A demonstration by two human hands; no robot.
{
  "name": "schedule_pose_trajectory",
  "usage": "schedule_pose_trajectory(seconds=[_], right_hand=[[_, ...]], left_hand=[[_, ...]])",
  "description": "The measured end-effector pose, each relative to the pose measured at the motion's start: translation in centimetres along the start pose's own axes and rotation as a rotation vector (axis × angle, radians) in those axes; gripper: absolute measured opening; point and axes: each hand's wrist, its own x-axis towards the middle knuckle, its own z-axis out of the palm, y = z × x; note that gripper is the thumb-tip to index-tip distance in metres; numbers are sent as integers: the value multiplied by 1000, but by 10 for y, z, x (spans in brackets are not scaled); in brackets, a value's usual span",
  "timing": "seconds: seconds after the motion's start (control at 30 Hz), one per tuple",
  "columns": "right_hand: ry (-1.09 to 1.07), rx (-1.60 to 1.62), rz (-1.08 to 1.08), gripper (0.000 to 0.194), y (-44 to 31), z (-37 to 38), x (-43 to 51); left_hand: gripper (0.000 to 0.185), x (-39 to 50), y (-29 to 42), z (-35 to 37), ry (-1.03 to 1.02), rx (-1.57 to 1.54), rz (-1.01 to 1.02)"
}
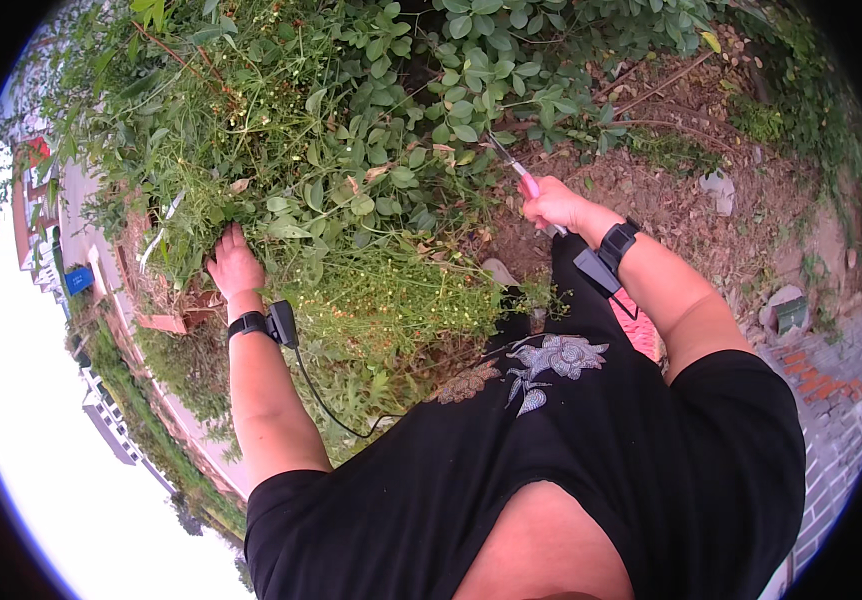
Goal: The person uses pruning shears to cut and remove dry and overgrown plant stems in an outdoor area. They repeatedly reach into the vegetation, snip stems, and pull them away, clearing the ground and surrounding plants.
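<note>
My right hand (551,204) is closed around the pink handle of a narrow metal-bladed tool (506,155), whose exact kind I cannot tell. Its tip points up and left into the edge of a round-leaved shrub (468,67). Off to the left, my left hand (237,262) reaches into thin-stemmed green plants (281,172); its fingertips are partly hidden among the leaves, and whether it grips a stem cannot be made out. Fine stems with small yellow and orange berries or buds (401,300) spread between the two hands. Both wrists wear black straps with small devices.
Bare soil with dry leaves (663,195) and a pale stone (717,192) lie to the right. Woody branches (663,79) cross the upper right. A pink woven object (637,328) stands beside my leg. Grey paving (836,442) is at lower right, a brick-like edging piece (163,323) at left.
</note>
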Motion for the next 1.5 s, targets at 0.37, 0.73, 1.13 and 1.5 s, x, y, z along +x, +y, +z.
schedule_pose_trajectory(seconds=[0.37,0.73,1.13,1.5], right_hand=[[-128,-344,-438,53,-97,96,-20],[-98,-283,-439,46,-57,171,-100],[-388,-1085,-178,21,-115,207,-30],[-201,-959,-392,28,-258,291,10]], left_hand=[[68,6,-20,-1,-80,-123,-18],[60,2,-28,-4,14,-158,49],[62,-23,-45,8,163,-344,140],[42,-105,-138,-19,508,-805,30]])
